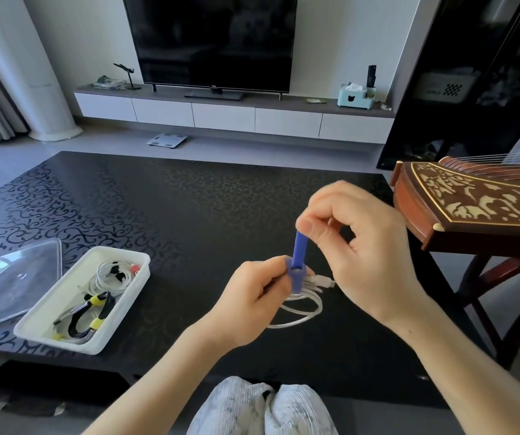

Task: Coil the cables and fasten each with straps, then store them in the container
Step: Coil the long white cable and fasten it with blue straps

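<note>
Holding the white cable (pixel 302 304) coil above the table's (pixel 158 196) near edge, the left hand (pixel 252 296) grips it while the right hand (pixel 346 246) pinches the blue strap (pixel 299 255). The cable looks soft and light; hold it at the strap.

A dark television (pixel 211 42) stands on a white cabinet (pixel 233 116) against pale walls.
</note>
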Tool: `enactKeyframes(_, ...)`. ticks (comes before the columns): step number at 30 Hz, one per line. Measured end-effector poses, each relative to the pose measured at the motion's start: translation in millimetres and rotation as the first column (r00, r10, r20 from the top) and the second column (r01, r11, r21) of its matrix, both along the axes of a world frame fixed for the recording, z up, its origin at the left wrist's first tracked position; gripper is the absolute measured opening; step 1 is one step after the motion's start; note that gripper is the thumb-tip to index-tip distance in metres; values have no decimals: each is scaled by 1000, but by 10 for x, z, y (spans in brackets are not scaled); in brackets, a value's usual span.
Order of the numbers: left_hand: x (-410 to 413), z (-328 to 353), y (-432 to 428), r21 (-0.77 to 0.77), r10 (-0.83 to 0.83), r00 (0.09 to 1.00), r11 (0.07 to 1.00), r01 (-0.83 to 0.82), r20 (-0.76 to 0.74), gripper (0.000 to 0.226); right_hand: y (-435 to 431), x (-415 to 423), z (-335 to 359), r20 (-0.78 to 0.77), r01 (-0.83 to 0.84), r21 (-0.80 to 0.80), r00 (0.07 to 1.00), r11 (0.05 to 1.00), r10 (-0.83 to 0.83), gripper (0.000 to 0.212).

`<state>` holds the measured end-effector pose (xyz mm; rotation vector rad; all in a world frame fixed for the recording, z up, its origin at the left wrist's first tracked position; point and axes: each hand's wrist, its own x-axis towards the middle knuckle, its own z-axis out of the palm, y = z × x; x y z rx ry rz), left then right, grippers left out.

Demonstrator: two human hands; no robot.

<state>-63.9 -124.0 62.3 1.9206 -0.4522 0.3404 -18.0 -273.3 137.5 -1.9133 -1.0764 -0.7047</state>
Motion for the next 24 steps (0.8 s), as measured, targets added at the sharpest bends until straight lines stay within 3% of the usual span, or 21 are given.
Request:
enactKeyframes(2, -5, 24, -10, -53, -11, 1000, 999, 11, 3, 25, 44, 50, 51, -129, 30, 38, 991, 999, -25, 14)
enactKeyframes(5, -27, 50, 35, -132, -36, 999, 991, 36, -2, 30, 90, 145, 36, -478, 65, 137, 878, 988, 9, 14)
enactKeyframes(8, -68, 77, 25, -203, -37, 998, 979, 26, -50, 31, 147, 217, 26, -592, 81, 134, 806, 988, 14, 16)
enactKeyframes(10, -57, 111, -28, -300, 33, 988, 951, -79, -153, 41, 206, 202, 47, -592, 57, 129, 805, 990, 31, 17)
enactKeyframes(14, 45, 207, -132, -510, 103, 931, 812, -282, -351, 49, 284, 92, 102, -429, 40, 204, 902, 978, 53, 15)
enactKeyframes(17, 52, 257, -201, -499, 161, 910, 793, -350, -381, 44, 290, -18, -30, -360, 100, 308, 933, 946, 19, 10)
enactKeyframes(24, 21, 349, -216, -387, 269, 926, 850, -358, -267, 43, 238, -200, -409, -428, 231, 281, 899, 931, -94, 7)
